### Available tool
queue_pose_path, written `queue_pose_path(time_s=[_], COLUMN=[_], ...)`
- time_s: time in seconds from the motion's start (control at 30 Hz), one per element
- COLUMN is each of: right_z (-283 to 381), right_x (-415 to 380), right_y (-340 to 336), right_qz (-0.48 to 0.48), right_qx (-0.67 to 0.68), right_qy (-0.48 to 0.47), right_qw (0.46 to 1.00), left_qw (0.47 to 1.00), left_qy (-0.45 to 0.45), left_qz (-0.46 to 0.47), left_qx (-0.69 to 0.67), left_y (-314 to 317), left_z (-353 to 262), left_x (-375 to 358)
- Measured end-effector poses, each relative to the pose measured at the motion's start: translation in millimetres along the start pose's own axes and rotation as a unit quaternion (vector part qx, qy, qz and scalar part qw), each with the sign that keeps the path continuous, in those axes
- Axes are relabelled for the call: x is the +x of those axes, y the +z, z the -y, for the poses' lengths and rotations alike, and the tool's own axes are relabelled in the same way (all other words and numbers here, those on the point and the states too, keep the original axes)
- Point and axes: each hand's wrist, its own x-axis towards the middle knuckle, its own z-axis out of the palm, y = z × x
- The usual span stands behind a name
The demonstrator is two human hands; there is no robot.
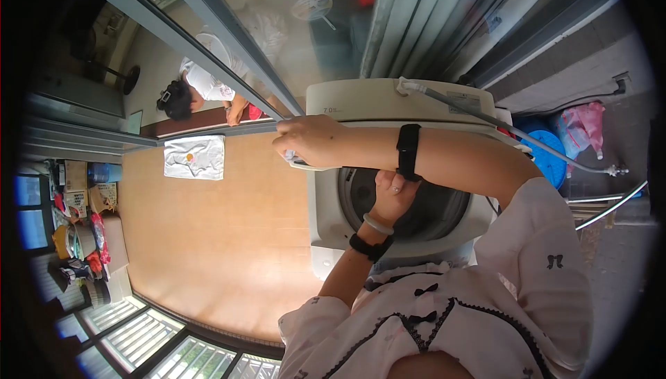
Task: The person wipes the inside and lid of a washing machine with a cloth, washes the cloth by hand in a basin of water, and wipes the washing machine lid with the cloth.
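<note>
My right arm reaches leftward across the top-loading washing machine (322,223). Closed fingers on my right hand (309,141) surround a small whitish thing (290,155), too little of it showing to name. A black wristband (408,151) circles my right forearm. Below it, my left hand (394,195) comes up with curled fingers against the lower end of that band; the fingertips are partly hidden. A ring, a pale bangle (378,225) and another black band (371,247) are on my left hand and wrist. The machine's round drum opening (437,219) lies beneath both arms.
A grey hose (513,129) runs from the machine's back to the right. Beyond stand a blue round container (544,160) and a pink bag (588,129). Behind the sliding-door frame (229,39), another person (208,77) bends low near a white mat (194,157). Boxes (76,178) line the left wall.
</note>
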Motion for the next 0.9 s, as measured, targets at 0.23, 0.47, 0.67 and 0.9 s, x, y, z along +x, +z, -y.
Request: queue_pose_path(time_s=[0.23, 0.47, 0.67, 0.9], right_z=[-9, -46, -55, -50], right_x=[-16, -123, -240, -350], right_y=[-10, -80, -147, -176], right_qz=[0.04, 0.111, 0.144, 0.155], right_qx=[0.005, -0.006, 0.004, -0.059], right_qy=[0.009, 0.037, 0.168, 0.306], right_qw=[0.999, 0.993, 0.975, 0.938], left_qw=[0.999, 0.989, 0.985, 0.98], left_qy=[-0.031, 0.008, 0.002, -0.006], left_qz=[0.006, 0.001, 0.007, 0.024], left_qx=[0.012, 0.15, 0.174, 0.197], left_y=[2, -6, -9, -11], left_z=[-4, -10, -14, -15], left_x=[-9, -4, 1, -4])
